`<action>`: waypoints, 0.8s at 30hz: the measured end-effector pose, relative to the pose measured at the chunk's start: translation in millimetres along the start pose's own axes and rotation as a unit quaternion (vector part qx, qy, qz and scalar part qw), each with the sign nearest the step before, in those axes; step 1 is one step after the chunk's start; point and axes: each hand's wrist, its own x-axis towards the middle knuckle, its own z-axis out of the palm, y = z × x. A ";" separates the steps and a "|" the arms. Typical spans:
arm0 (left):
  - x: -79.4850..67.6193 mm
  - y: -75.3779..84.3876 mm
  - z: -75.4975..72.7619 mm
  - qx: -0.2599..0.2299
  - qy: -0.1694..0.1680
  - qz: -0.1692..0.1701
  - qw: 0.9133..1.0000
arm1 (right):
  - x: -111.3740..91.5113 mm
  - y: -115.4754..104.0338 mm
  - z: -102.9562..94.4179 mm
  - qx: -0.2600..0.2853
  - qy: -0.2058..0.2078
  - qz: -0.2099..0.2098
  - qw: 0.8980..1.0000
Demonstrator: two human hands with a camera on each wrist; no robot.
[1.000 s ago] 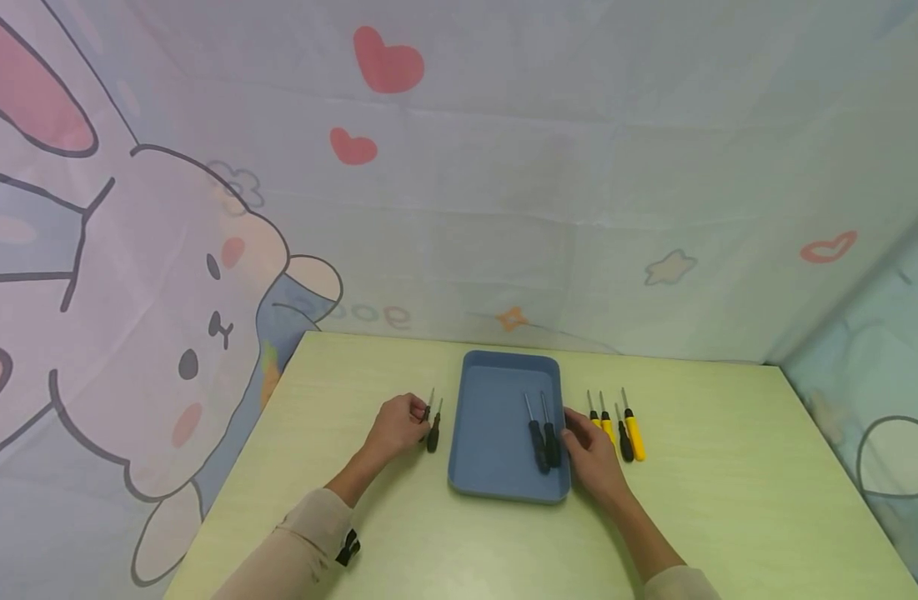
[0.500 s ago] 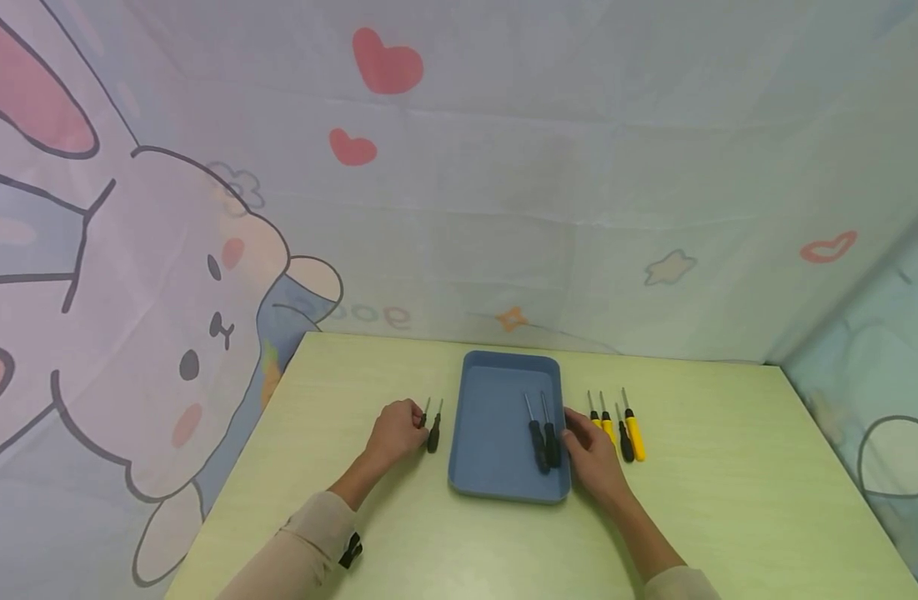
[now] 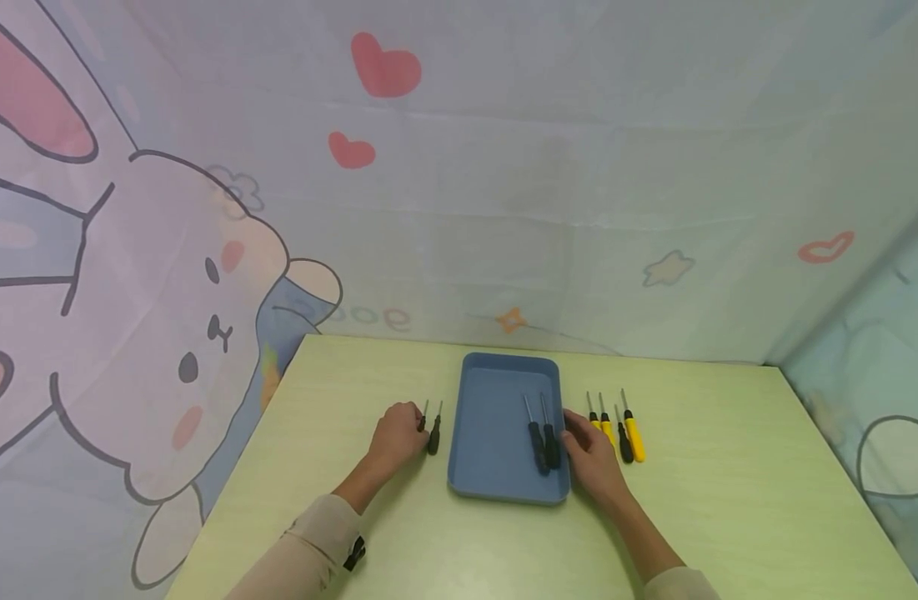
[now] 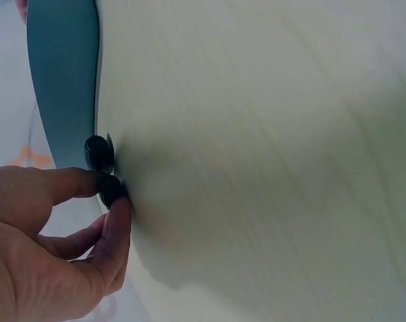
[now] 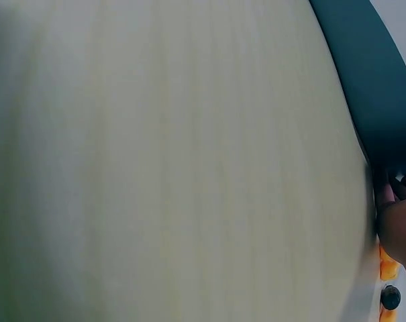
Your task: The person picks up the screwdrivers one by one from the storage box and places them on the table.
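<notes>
My left hand (image 3: 398,435) pinches the black handle of a small screwdriver (image 4: 111,191) between thumb and fingers, over the table left of the tray. Beside it lies a second black-handled screwdriver (image 3: 434,435), its shaft pointing away from me. A shallow blue-grey tray (image 3: 459,450) stands in the middle, with two longer black screwdrivers (image 3: 551,446) lying along its right side. At the tray's right wall, my right hand (image 3: 595,460) grips the rim with thumb and fingertips. The right wrist view catches only part of this hand (image 5: 400,228), at the right border.
Right of the tray, several screwdrivers lie in a row: yellow-handled ones (image 3: 634,437) and a black one (image 3: 624,443). My right hand partly covers the leftmost of them. A cloth wall (image 3: 579,208) with printed hearts and a rabbit rises behind the pale table (image 3: 729,483).
My left hand has drawn back slightly toward me, and the pinched screwdriver's tip has shifted a little left and nearer. The right hand and the tray hold still.
</notes>
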 end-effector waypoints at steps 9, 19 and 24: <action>-3.5 0.7 -0.3 -0.002 0.007 0.003 1.000 | -0.9 -1.5 -0.4 0.012 -0.005 -0.001 1.000; -3.3 -1.2 0.5 -0.009 0.002 0.005 1.000 | -1.4 -2.4 -0.7 0.004 -0.003 -0.006 1.000; -2.5 -1.6 -1.5 -0.008 0.003 0.007 1.000 | -1.3 -1.0 -0.5 0.002 -0.002 -0.007 1.000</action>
